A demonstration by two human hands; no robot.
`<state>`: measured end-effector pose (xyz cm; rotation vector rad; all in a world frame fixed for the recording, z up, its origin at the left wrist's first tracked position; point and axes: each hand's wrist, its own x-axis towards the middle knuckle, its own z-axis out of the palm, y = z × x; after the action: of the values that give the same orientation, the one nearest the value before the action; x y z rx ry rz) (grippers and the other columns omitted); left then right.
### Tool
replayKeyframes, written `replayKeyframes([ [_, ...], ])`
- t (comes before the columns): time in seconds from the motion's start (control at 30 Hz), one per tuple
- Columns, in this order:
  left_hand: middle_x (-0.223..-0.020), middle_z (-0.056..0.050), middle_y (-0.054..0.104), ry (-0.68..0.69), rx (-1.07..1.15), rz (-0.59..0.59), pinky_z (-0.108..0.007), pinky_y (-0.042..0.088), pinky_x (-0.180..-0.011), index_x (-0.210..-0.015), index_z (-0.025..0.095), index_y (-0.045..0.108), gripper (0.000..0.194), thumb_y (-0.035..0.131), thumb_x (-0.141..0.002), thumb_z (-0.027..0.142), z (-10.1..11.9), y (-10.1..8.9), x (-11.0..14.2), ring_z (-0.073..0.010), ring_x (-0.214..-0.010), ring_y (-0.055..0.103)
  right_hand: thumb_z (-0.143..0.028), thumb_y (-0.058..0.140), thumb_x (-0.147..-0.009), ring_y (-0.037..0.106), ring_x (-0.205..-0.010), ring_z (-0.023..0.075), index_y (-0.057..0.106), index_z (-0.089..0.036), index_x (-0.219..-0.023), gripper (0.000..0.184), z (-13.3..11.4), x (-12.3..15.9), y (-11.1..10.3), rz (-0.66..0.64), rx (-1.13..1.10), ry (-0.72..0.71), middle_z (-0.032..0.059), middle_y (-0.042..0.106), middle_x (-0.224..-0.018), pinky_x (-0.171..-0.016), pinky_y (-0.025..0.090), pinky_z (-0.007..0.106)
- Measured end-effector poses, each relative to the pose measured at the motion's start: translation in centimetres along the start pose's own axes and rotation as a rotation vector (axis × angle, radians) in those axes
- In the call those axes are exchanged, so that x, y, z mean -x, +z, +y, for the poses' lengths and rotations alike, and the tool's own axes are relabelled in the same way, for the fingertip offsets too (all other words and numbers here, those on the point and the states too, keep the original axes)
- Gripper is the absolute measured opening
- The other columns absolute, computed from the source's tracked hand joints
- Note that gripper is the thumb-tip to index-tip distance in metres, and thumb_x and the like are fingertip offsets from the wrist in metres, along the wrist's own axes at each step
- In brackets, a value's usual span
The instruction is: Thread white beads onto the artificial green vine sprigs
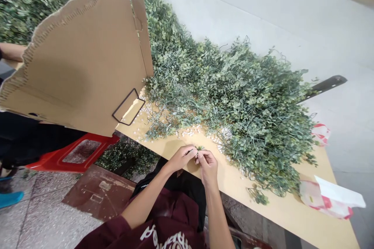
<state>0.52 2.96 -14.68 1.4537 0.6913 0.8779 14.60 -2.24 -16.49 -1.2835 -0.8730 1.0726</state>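
Close together near the table's front edge, my left hand point(184, 157) and my right hand point(208, 166) both have their fingers pinched. Between the fingertips shows a small green leafy sprig point(200, 148), mostly covered by the fingers. Just beyond my hands, small white pieces point(191, 130) lie scattered over the wooden tabletop point(172, 148). A big heap of artificial greenery point(242, 93) with thin stems fills the table behind them. One loose leafy sprig point(258, 195) rests apart from the heap, to the right of my right hand.
At the left a large cardboard sheet point(87, 54) stands upright, with a black wire frame point(128, 107) at its lower corner. Below it is a red plastic stool point(96, 144). Red-and-white plastic bags point(314, 198) lie at the right end. Part of another person's arm point(11, 51) shows far left.
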Motion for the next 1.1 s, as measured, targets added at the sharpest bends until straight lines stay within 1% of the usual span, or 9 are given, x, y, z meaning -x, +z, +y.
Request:
replayKeyframes([
  [0.2, -0.071, -0.001, 0.051, -0.011, 0.013, 0.025, -0.026, 0.039, -0.070, -0.070, 0.015, 0.052, 0.034, 0.044, -0.096, 0.037, -0.5, 0.1, -0.1, -0.0147, -0.071, 0.049, -0.033, 0.068, -0.084, 0.053, -0.060, 0.0142, 0.065, -0.018, -0.085, 0.015, 0.3, 0.3, 0.5, 0.103, 0.045, -0.075, 0.0001, 0.060, -0.069, -0.059, 0.043, 0.027],
  [0.33, -0.069, 0.000, 0.047, -0.014, 0.007, 0.029, -0.025, 0.037, -0.068, -0.069, 0.016, 0.050, 0.034, 0.043, -0.095, 0.036, -0.6, 0.1, -0.1, -0.0133, -0.068, 0.046, -0.032, 0.066, -0.086, 0.056, -0.067, 0.0159, 0.064, -0.017, -0.083, 0.015, -0.3, 0.4, 0.9, 0.102, 0.153, -0.147, 0.0025, 0.062, -0.077, -0.063, 0.045, 0.028],
  [0.47, -0.068, 0.001, 0.046, -0.029, 0.000, 0.037, -0.024, 0.036, -0.067, -0.069, 0.016, 0.048, 0.034, 0.042, -0.095, 0.037, -0.9, 0.1, -0.1, -0.0131, -0.067, 0.045, -0.030, 0.065, -0.086, 0.060, -0.081, 0.0188, 0.066, -0.017, -0.080, 0.014, -0.7, 0.5, 1.2, 0.102, 0.204, -0.224, 0.0053, 0.064, -0.087, -0.072, 0.047, 0.031],
  [0.57, -0.069, 0.000, 0.048, -0.049, 0.000, 0.047, -0.025, 0.037, -0.068, -0.071, 0.016, 0.049, 0.034, 0.041, -0.096, 0.038, -1.0, 0.2, 0.0, -0.0135, -0.068, 0.046, -0.029, 0.065, -0.086, 0.062, -0.089, 0.0211, 0.068, -0.017, -0.083, 0.012, -0.6, 0.6, 1.3, 0.116, 0.205, -0.219, 0.0079, 0.067, -0.094, -0.077, 0.049, 0.034],
  [0.77, -0.068, 0.000, 0.049, -0.059, -0.029, 0.057, -0.024, 0.039, -0.068, -0.069, 0.017, 0.047, 0.037, 0.039, -0.096, 0.041, -0.8, 0.2, -0.1, -0.0136, -0.067, 0.047, -0.028, 0.067, -0.085, 0.064, -0.090, 0.0225, 0.070, -0.017, -0.084, 0.012, -0.3, 0.8, 1.3, 0.160, 0.207, -0.223, 0.0085, 0.071, -0.092, -0.085, 0.051, 0.039],
  [0.97, -0.066, 0.001, 0.047, -0.054, -0.052, 0.057, -0.024, 0.038, -0.067, -0.068, 0.017, 0.046, 0.037, 0.038, -0.096, 0.040, -0.8, 0.2, 0.0, -0.0129, -0.066, 0.046, -0.029, 0.067, -0.085, 0.065, -0.091, 0.0225, 0.070, -0.016, -0.085, 0.013, -0.2, 0.8, 1.2, 0.174, 0.219, -0.221, 0.0088, 0.071, -0.093, -0.086, 0.051, 0.040],
  [1.1, -0.066, 0.001, 0.045, -0.046, -0.044, 0.053, -0.024, 0.037, -0.067, -0.068, 0.017, 0.046, 0.037, 0.038, -0.097, 0.039, -0.8, 0.2, 0.0, -0.0126, -0.065, 0.045, -0.029, 0.066, -0.085, 0.064, -0.090, 0.0219, 0.070, -0.016, -0.085, 0.013, -0.4, 0.7, 1.3, 0.167, 0.231, -0.218, 0.0086, 0.070, -0.093, -0.084, 0.051, 0.038],
])
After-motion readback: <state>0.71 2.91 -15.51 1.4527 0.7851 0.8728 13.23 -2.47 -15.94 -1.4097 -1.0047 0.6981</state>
